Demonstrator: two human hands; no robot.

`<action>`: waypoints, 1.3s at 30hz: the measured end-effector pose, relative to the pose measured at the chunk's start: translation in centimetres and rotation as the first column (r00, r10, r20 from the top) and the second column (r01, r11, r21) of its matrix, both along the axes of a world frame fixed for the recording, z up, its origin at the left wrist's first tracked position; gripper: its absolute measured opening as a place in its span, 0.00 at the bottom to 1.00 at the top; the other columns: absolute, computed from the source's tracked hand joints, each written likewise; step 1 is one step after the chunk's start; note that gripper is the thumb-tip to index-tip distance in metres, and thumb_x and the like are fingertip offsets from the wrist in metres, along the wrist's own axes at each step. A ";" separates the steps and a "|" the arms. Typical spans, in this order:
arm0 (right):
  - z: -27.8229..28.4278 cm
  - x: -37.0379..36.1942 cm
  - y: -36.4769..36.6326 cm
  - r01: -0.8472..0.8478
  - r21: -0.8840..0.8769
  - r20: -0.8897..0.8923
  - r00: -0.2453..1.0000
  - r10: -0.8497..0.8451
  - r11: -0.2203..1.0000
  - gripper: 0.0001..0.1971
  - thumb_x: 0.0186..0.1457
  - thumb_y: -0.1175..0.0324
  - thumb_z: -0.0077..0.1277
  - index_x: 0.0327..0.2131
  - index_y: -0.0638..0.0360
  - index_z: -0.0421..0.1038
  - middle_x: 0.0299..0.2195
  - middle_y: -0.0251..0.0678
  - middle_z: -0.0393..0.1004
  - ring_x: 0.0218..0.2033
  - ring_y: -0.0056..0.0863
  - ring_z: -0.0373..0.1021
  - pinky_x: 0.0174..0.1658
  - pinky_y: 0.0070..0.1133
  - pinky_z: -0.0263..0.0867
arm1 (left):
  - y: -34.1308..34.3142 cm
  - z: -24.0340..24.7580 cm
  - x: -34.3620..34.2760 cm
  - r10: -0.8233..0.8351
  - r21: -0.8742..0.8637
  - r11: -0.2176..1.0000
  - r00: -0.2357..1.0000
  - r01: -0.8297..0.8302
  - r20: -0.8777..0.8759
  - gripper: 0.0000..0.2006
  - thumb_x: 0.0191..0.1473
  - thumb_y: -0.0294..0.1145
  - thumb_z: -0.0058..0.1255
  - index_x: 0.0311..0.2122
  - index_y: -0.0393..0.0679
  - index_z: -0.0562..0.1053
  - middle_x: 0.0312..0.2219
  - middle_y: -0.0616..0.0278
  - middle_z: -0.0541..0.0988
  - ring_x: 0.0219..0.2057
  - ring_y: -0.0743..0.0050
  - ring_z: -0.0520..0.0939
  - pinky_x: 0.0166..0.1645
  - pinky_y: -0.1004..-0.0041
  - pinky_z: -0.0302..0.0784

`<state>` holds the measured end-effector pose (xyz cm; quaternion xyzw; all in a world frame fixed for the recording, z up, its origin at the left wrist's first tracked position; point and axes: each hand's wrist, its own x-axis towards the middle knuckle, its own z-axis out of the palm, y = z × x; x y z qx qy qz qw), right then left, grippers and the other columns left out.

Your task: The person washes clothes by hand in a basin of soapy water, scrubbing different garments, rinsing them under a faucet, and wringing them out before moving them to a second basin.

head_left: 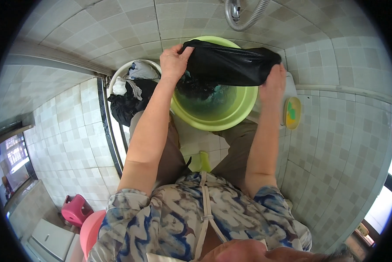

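Note:
A wet black cloth garment [231, 63] is stretched out sideways between my two hands; its exact kind does not show. My left hand [175, 63] pinches its upper left corner, and my right hand [274, 81] grips the right end. The garment hangs above a light green basin [248, 105] with dark, cloudy water [209, 105] in it. More dark cloth [191, 87] lies in the water at the basin's left side, partly hidden by the garment and my left wrist.
Left of the basin, a white tub [113, 83] holds black and white clothes [130, 98], some draped over its rim. An oval yellow dish [292, 113] with something green in it is at the right. A silver hose [248, 22] hangs on the far wall. A pink stool [76, 210] stands back left.

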<state>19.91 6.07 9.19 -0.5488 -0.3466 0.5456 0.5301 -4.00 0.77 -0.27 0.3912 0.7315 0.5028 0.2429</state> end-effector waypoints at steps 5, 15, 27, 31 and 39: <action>2.4 2.6 1.5 -0.166 0.129 0.624 0.780 0.050 0.978 0.17 0.57 0.62 0.38 0.27 0.66 0.70 0.17 0.35 0.67 0.21 0.26 0.65 0.28 0.26 0.61 | -1.0 2.6 -0.2 -0.082 0.086 0.991 0.979 0.099 -0.189 0.11 0.47 0.38 0.57 0.27 0.38 0.76 0.19 0.57 0.76 0.21 0.66 0.76 0.29 0.72 0.71; 2.3 0.2 -0.7 -0.307 -0.250 -0.173 0.947 0.270 0.918 0.27 0.59 0.44 0.32 0.29 0.63 0.66 0.18 0.36 0.68 0.21 0.35 0.67 0.23 0.31 0.57 | -2.2 -1.4 2.8 -0.676 -0.294 0.720 0.731 0.628 -0.093 0.34 0.44 0.34 0.56 0.56 0.35 0.58 0.48 0.44 0.69 0.48 0.53 0.72 0.52 0.67 0.67; 6.8 0.4 -2.3 -0.276 0.184 -0.373 0.868 0.327 0.943 0.28 0.58 0.45 0.38 0.36 0.65 0.71 0.30 0.36 0.74 0.27 0.27 0.66 0.30 0.25 0.65 | 0.0 0.2 4.5 -0.157 0.164 0.985 0.716 0.059 0.680 0.13 0.55 0.30 0.39 0.43 0.38 0.72 0.34 0.61 0.77 0.36 0.73 0.75 0.44 0.75 0.69; 5.3 0.3 -2.3 -0.306 0.253 -0.119 0.932 0.343 0.918 0.15 0.59 0.61 0.44 0.36 0.65 0.70 0.36 0.38 0.74 0.39 0.28 0.70 0.41 0.30 0.69 | 0.2 0.4 2.7 -0.087 0.005 0.993 0.715 0.115 0.694 0.17 0.53 0.32 0.43 0.48 0.39 0.67 0.33 0.61 0.76 0.33 0.76 0.74 0.41 0.77 0.69; 7.5 0.1 -4.5 -0.369 0.249 0.195 0.925 0.327 0.895 0.15 0.53 0.70 0.51 0.43 0.67 0.69 0.37 0.35 0.72 0.39 0.21 0.67 0.46 0.19 0.62 | -1.4 -2.2 2.2 -0.816 -0.253 0.394 0.463 0.883 0.346 0.48 0.43 0.56 0.57 0.62 0.43 0.48 0.58 0.44 0.56 0.60 0.55 0.56 0.62 0.68 0.51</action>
